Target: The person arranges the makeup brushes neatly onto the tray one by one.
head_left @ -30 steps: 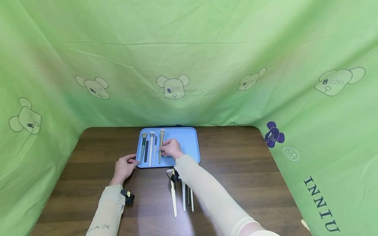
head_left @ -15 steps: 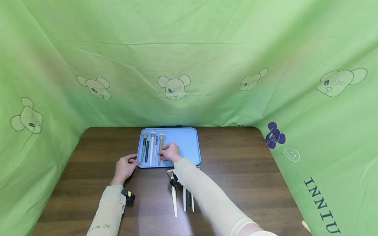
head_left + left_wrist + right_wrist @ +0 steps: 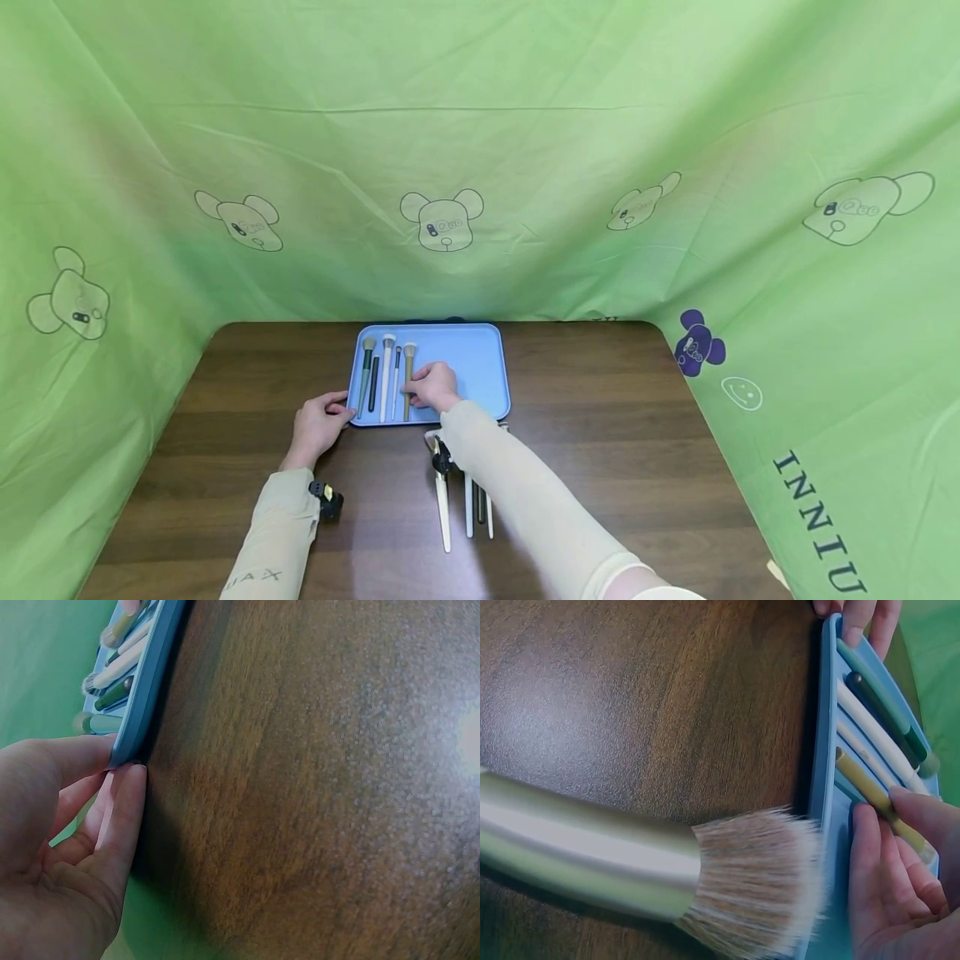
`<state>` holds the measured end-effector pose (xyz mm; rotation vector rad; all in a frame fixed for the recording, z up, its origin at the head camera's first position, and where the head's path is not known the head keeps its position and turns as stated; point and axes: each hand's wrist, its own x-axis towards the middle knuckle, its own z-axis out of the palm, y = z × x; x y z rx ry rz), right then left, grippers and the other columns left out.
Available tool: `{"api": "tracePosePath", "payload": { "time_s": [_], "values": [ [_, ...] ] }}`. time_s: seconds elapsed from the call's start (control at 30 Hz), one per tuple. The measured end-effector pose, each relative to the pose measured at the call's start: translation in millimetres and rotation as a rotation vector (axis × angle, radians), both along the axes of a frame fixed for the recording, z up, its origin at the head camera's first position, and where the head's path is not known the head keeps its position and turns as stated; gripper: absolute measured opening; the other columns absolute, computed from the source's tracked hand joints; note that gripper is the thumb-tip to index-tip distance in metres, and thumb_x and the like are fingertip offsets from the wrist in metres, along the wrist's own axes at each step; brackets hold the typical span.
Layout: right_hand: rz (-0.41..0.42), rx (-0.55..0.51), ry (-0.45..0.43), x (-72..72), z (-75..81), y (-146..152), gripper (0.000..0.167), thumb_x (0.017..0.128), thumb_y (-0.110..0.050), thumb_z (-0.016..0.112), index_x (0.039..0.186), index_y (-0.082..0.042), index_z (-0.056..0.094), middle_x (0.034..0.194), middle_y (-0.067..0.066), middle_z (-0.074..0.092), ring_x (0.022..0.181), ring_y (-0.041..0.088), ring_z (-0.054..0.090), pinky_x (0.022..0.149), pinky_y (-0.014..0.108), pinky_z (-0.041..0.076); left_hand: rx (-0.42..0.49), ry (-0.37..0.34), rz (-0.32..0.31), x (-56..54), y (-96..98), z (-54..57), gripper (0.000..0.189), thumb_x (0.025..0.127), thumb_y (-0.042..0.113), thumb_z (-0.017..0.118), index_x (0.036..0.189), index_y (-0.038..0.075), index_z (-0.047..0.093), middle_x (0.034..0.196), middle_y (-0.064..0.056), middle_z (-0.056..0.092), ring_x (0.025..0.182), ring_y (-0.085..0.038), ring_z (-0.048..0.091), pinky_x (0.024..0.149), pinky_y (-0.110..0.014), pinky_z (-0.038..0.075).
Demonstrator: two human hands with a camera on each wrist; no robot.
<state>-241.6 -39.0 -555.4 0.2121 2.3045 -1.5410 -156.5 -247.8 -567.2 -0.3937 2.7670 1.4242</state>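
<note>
A blue tray (image 3: 480,367) lies at the table's far middle, and several makeup brushes are lined up on its left half. My right hand (image 3: 431,385) rests on the tray and pinches the gold-handled brush (image 3: 408,379), the rightmost of the row. The right wrist view shows its fingers (image 3: 900,862) on that gold-handled brush (image 3: 870,791). My left hand (image 3: 318,421) grips the tray's near left corner. In the left wrist view its thumb and a finger (image 3: 124,817) close on the blue tray's rim (image 3: 150,682).
Several more brushes (image 3: 442,500) lie side by side on the brown table just in front of the tray, partly under my right forearm. A big fluffy brush (image 3: 742,892) lies next to the tray's edge. Green cloth walls stand around the table.
My right hand has drawn the gold-handled brush a little nearer, in line with the others. The left hand has stayed on the tray's corner.
</note>
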Motion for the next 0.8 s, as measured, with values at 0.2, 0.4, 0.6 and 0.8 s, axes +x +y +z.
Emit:
{"api": "tracePosePath", "payload": {
  "time_s": [0.2,0.4,0.6,0.8],
  "values": [
    [-0.009,0.024,0.012,0.4,-1.1,-1.0,0.018,0.081,-0.007,0.086,0.088,-0.004,0.070,0.068,0.006,0.068,0.052,0.017,0.067,0.050,0.028,0.057,0.007,-0.006,0.002,0.3,0.6,0.6,0.040,0.091,0.006,0.074,0.128,-0.007,0.066,0.084,-0.010,0.071,0.069,-0.018,0.069,0.060,-0.023,0.053],
    [-0.003,0.054,0.024,2.1,1.2,-0.6,0.018,0.082,-0.008,0.086,0.087,-0.005,0.069,0.066,0.007,0.068,0.052,0.018,0.067,0.049,0.027,0.056,-0.001,0.005,0.002,-0.7,0.1,0.3,0.039,0.091,0.006,0.074,0.127,-0.007,0.066,0.083,-0.010,0.071,0.069,-0.018,0.069,0.060,-0.023,0.052],
    [0.004,0.086,0.033,3.3,3.7,0.7,0.018,0.081,-0.010,0.087,0.085,-0.007,0.070,0.066,0.007,0.070,0.053,0.017,0.067,0.048,0.026,0.055,0.002,-0.004,-0.002,-0.2,0.1,-0.7,0.040,0.091,0.007,0.074,0.127,-0.007,0.066,0.083,-0.010,0.071,0.068,-0.017,0.069,0.060,-0.023,0.053],
    [0.023,0.113,0.042,5.9,8.8,3.9,0.020,0.080,-0.013,0.088,0.085,-0.008,0.069,0.067,0.007,0.070,0.052,0.016,0.066,0.050,0.027,0.055,0.006,-0.013,0.001,0.6,0.0,-0.1,0.040,0.091,0.007,0.074,0.128,-0.006,0.066,0.084,-0.009,0.071,0.069,-0.017,0.069,0.061,-0.023,0.053]
  ]
}}
